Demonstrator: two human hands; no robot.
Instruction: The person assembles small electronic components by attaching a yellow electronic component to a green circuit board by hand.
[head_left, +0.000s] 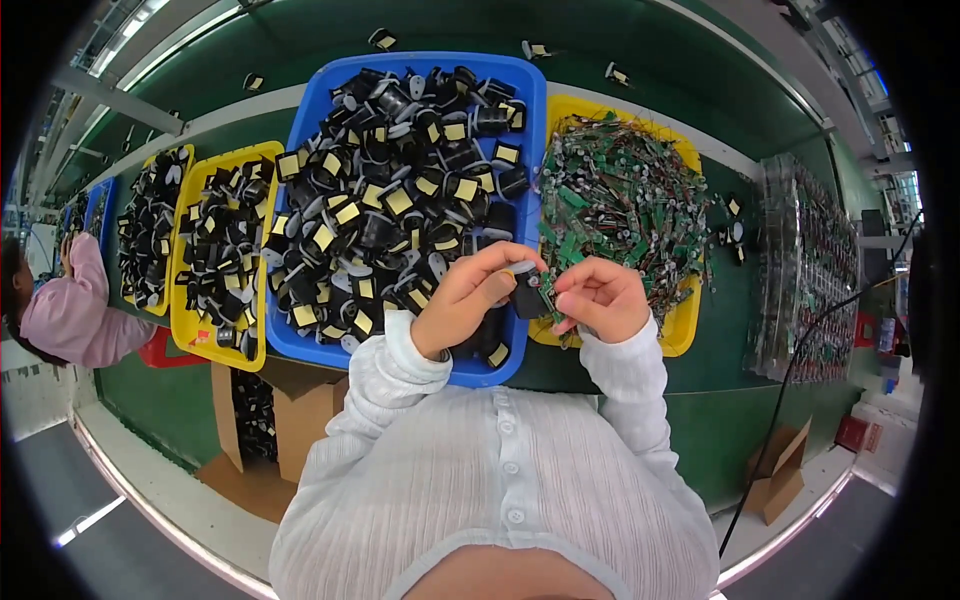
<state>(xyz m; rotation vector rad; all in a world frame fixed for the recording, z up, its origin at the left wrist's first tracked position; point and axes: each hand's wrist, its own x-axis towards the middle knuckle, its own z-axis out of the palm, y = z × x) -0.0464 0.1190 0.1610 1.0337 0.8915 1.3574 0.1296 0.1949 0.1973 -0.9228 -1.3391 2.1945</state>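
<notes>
A black plastic housing (528, 297) with a grey oval end is held between the thumb and fingers of my left hand (465, 298), in front of my chest. My right hand (607, 300) is closed, its thumb and forefinger pinching a small green circuit board (547, 290) at the housing's right side; the fingers partly hide it. Beneath and behind my left hand is a blue tray (400, 352) heaped with similar black housings, many bearing pale yellow squares. Just beyond my right hand, a yellow tray (682, 335) holds a tangle of green circuit boards (625, 200) with thin wires.
Two more yellow trays (190, 345) of housings stand to the left. Stacked clear plastic trays (805, 270) with boards rise at the right, near a black cable (790, 375). Below the bench sits an open cardboard box (300, 425). Another person in pink (75, 310) works far left.
</notes>
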